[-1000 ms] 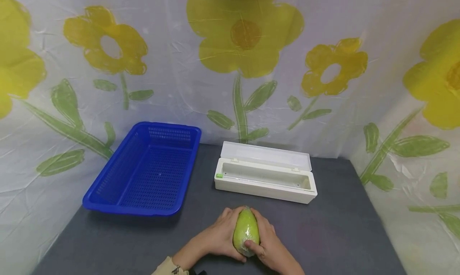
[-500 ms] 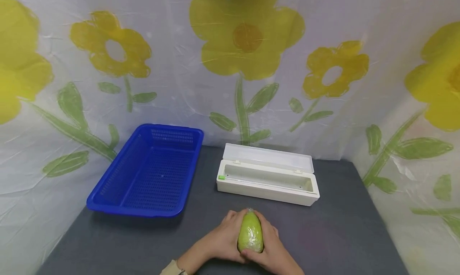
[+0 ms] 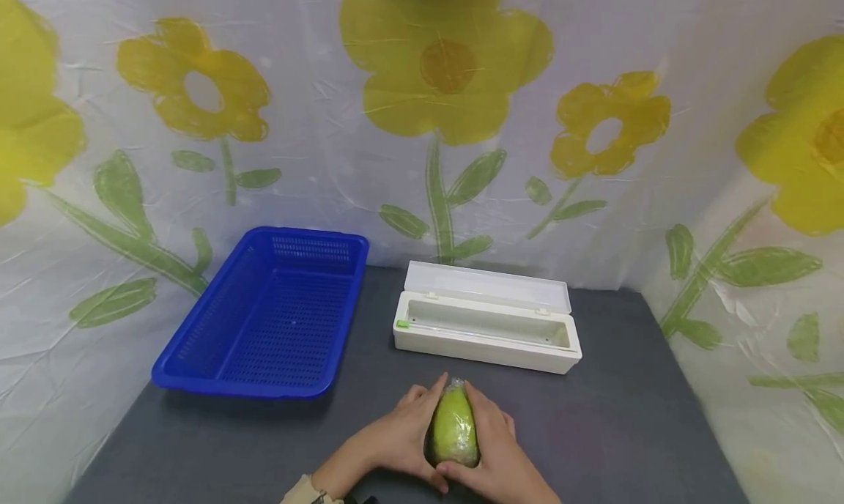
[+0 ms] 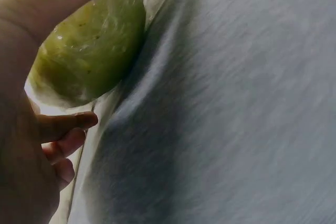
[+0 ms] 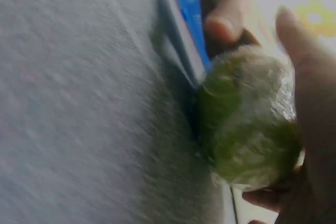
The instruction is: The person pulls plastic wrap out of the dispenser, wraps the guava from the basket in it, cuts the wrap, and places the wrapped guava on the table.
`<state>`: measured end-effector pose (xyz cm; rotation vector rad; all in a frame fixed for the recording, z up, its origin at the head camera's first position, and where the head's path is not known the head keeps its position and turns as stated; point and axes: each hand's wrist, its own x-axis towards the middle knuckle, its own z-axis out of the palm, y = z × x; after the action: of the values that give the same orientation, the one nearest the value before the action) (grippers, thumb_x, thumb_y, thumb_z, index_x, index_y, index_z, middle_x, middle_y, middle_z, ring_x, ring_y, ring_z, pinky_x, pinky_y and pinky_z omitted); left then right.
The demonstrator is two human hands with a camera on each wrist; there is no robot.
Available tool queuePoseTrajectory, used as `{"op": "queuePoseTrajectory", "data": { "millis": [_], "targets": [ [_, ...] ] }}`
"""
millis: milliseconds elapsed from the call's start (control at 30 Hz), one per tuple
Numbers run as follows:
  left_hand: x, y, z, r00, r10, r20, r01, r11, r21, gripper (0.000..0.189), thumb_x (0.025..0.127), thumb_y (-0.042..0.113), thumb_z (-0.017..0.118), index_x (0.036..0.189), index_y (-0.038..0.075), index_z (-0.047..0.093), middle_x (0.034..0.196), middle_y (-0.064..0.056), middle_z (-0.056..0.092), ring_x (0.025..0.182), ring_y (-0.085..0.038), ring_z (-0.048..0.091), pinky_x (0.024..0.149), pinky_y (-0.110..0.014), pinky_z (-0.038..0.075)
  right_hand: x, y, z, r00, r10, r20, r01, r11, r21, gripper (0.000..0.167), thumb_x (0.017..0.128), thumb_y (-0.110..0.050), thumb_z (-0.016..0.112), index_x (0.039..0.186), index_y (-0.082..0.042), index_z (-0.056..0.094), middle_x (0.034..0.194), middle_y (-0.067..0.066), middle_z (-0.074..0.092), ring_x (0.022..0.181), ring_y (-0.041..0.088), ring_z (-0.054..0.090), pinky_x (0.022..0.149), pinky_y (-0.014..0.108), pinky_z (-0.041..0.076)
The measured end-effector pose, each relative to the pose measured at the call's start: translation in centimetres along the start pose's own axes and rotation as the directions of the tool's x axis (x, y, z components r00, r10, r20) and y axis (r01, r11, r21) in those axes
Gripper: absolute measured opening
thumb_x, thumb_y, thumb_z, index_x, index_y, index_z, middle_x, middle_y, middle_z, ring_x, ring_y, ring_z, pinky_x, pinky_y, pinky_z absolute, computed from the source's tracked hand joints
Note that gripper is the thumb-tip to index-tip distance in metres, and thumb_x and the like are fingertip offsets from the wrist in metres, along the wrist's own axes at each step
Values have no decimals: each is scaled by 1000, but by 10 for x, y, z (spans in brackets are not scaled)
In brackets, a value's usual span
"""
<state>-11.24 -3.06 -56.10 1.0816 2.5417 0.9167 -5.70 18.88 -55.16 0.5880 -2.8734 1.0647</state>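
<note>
A yellow-green fruit (image 3: 455, 427) wrapped in cling film stands at the front middle of the table in the head view, its narrower end pointing away from me. My right hand (image 3: 497, 445) holds it, fingers along its right side and thumb across the near end. On the left, my left hand (image 3: 402, 434) is spread around the fruit with straightened fingers, and a dark gap shows between palm and film. Crinkled film covers the fruit (image 5: 252, 124) in the right wrist view. The left thumb passes over the fruit (image 4: 100, 45) in the left wrist view.
A blue slotted plastic basket (image 3: 343, 328) stands at the back left. Behind the hands is a long white box (image 3: 488, 349) with its lid (image 3: 488, 284) tipped back and a green slider on its front edge. A flower-print curtain (image 3: 316, 108) borders the dark table (image 3: 613, 416).
Left fingers have loosened and straightened, opening a gap beside the fruit. The right thumb has shifted from the fruit's front surface to its near end. The fruit stays between the hands.
</note>
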Motion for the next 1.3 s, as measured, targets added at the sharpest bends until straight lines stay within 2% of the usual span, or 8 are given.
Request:
{"op": "queuePoseTrajectory", "data": {
  "millis": [200,333,500,800,867,1033,1167,1300],
  "targets": [
    [1,1,9,996,62,-71,-64,998,-26,131,74,51,95,166,0,16,151,-7,54,127,-18,45,107,-40,48,2,-8,8,1000,11,-13,-11,1000,-3,103,93,-62,74,165,-3,29,158,17,45,145,38,43,106,65,39],
    [2,4,11,995,43,-88,-47,997,-53,125,72,42,95,164,4,20,147,-7,56,124,-19,45,102,-36,50,2,-9,9,999,21,-35,-21,1000,9,100,92,-59,76,162,-3,33,155,18,47,143,38,44,105,67,39],
    [2,7,11,997,12,-77,-18,997,-74,122,73,43,94,164,7,21,145,-6,56,123,-18,45,98,-35,51,2,-9,10,998,44,-38,-43,999,32,99,91,-59,77,163,-6,34,156,17,46,142,36,44,105,67,39],
    [4,10,11,997,-32,-64,29,999,-45,120,69,34,95,162,4,25,148,-8,54,124,-20,45,98,-34,51,2,-10,11,996,86,-19,-85,996,28,88,92,-62,74,165,-30,37,159,17,42,143,37,44,106,70,35],
    [4,11,8,998,-25,-61,24,999,-24,122,69,37,97,162,5,25,146,-8,55,122,-19,46,99,-34,50,4,-12,8,996,91,-12,-91,996,7,91,91,-65,74,166,-28,37,160,19,43,143,39,44,106,70,35],
    [2,12,-1,1000,-21,-8,21,1000,-2,142,66,59,98,166,1,16,153,-11,52,124,-17,44,106,-40,47,7,-19,-1,989,146,37,-145,989,-19,108,85,-68,78,169,-19,30,165,31,32,148,50,38,106,75,32],
    [2,11,-3,998,-55,6,55,998,-24,156,62,66,97,168,-3,7,162,-14,45,130,-20,43,109,-44,46,4,-28,-1,985,169,-22,-170,984,-44,80,101,-55,65,167,-21,35,163,30,37,146,52,41,104,77,33],
    [6,8,0,999,-49,-15,48,998,-28,152,61,62,99,167,-4,11,162,-14,44,129,-20,44,108,-40,48,2,-34,10,986,105,-129,-120,987,-107,52,113,-36,50,162,-18,46,152,26,49,134,46,54,95,72,45]
  ]
}}
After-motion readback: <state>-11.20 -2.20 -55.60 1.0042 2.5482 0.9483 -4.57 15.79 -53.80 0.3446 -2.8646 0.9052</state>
